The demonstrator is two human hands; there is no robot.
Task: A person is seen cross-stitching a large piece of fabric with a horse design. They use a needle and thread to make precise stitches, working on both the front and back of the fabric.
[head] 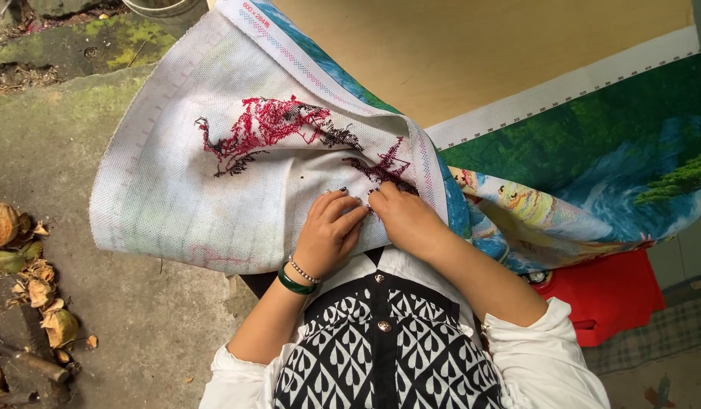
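The cross-stitch cloth (237, 174) lies folded back over the person's lap, its red stitching just above both hands. The left hand (329, 233) rests on it with fingers curled, pinching the fabric; the right hand (406, 218), touching the left's fingertips, pinches the cloth too.

A white blouse is worn, its sleeves (543, 356) pushed up above the elbows so that both forearms are left bare. Over it, a black and white vest (381, 356) is seen, printed all over with small leaf or heart shapes set in diamonds, and closed down the front by round buttons (384, 326). On the left wrist, a dark green bangle (292, 283) and a thin beaded bracelet (303, 271) are worn side by side. Dark polish is seen on the fingernails (342, 189).
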